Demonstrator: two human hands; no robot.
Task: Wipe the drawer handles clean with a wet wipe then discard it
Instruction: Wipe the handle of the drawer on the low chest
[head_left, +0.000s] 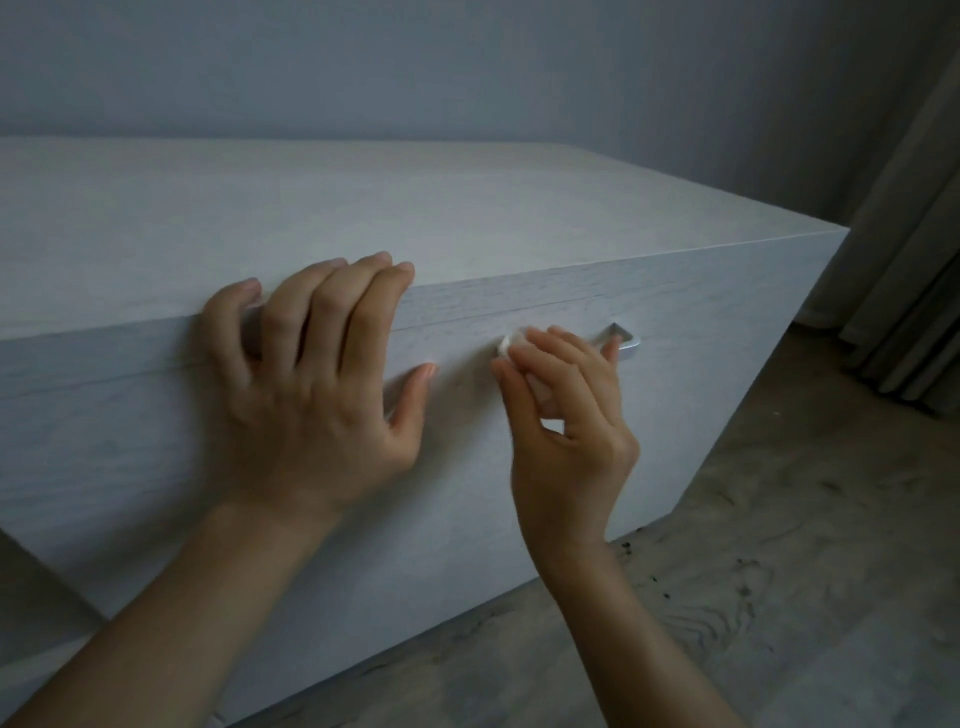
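Wipe (505, 347), a small white wad, was pinched in the curled fingertips of the right hand (571, 431) at the metal handle (625, 343) on the top drawer (680, 410); only the handle's right end showed past the fingers. Left hand (311, 384) lay over the dresser (363, 208) top edge, fingers straight and slightly spread, thumb on the drawer front. Curtain (904, 291) hung at right.

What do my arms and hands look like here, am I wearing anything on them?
Both are bare: the left hand and right hand wear no gloves, rings or bracelets, and no watch shows at either wrist. The left forearm and right forearm are uncovered to the frame's edge, no sleeve in view. Fingernails look short and unpainted.
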